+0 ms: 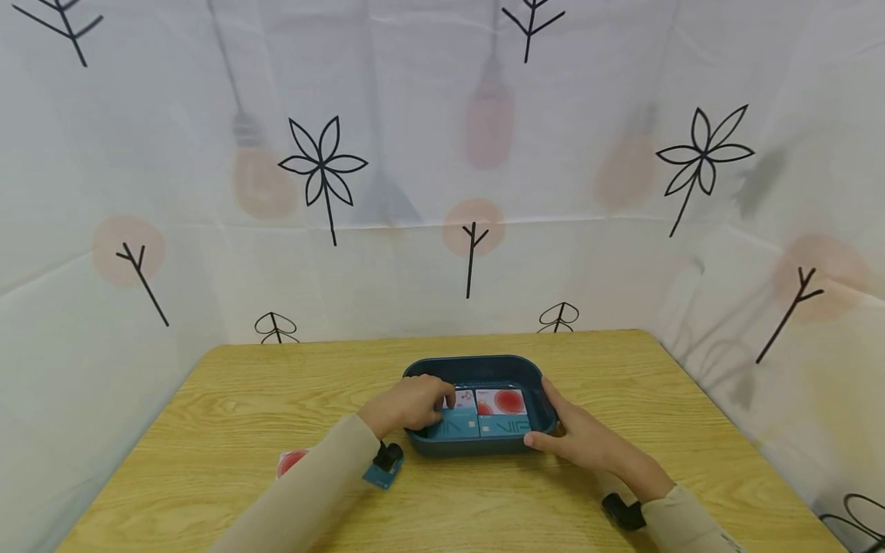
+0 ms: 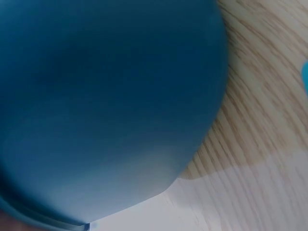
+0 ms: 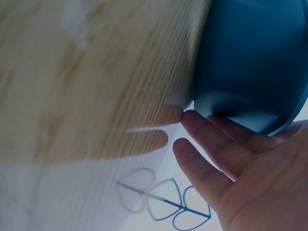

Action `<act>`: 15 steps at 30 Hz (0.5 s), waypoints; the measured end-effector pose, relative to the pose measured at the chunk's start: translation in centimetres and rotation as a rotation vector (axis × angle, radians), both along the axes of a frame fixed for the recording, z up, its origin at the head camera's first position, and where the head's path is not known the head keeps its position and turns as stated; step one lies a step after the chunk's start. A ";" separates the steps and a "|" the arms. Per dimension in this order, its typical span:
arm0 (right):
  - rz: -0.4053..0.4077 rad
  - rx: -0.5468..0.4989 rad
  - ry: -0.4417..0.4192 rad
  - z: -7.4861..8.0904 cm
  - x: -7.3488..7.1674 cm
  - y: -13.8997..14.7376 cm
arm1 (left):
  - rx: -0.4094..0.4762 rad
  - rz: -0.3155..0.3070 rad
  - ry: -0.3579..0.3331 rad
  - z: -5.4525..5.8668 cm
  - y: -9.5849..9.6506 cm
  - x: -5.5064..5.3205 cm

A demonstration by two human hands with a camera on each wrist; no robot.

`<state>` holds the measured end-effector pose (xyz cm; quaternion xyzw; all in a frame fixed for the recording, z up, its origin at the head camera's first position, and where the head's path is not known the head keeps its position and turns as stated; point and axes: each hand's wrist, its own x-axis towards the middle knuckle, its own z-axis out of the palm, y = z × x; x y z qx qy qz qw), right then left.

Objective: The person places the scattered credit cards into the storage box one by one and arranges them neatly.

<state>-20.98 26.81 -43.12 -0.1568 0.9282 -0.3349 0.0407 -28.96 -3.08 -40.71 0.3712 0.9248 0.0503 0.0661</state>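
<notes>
Nearest the viewer, the beige sleeves [image 1: 314, 491] are being worn, with a black wrist camera [image 1: 622, 512] being carried at each cuff. At left, a white-and-red item [image 1: 292, 461] is being partly covered by the left sleeve, and a loose blue card [image 1: 380, 479] by the left camera; both are lying on the wood-grain table [image 1: 484, 507]. Farther on, the dark blue tray [image 1: 477, 445] is being gripped at its right end by the right hand [image 1: 584, 435], the thumb being set at the near rim. The left hand [image 1: 411, 401] is being held over the left end, fingers bent inward; whether a card is being pinched cannot be told. Inside, two blue cards [image 1: 505, 426] are lying side by side, with two patterned cards [image 1: 499, 401] being positioned directly behind. Beyond the table, a plant-printed cloth [image 1: 415, 269] is being hung.
</notes>
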 end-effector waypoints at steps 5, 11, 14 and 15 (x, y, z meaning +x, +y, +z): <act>0.001 0.005 0.003 -0.1 0.0 0.0 | -0.003 -0.002 -0.003 -0.1 0.0 0.0; 0.004 0.000 0.007 0.0 0.1 -0.1 | 0.009 0.001 -0.015 -0.2 0.0 0.0; 0.003 0.001 0.008 0.1 0.1 -0.1 | 0.008 0.001 -0.013 -0.2 0.0 0.0; 0.002 0.002 0.008 0.1 0.1 -0.1 | 0.007 0.002 -0.011 -0.1 0.0 0.0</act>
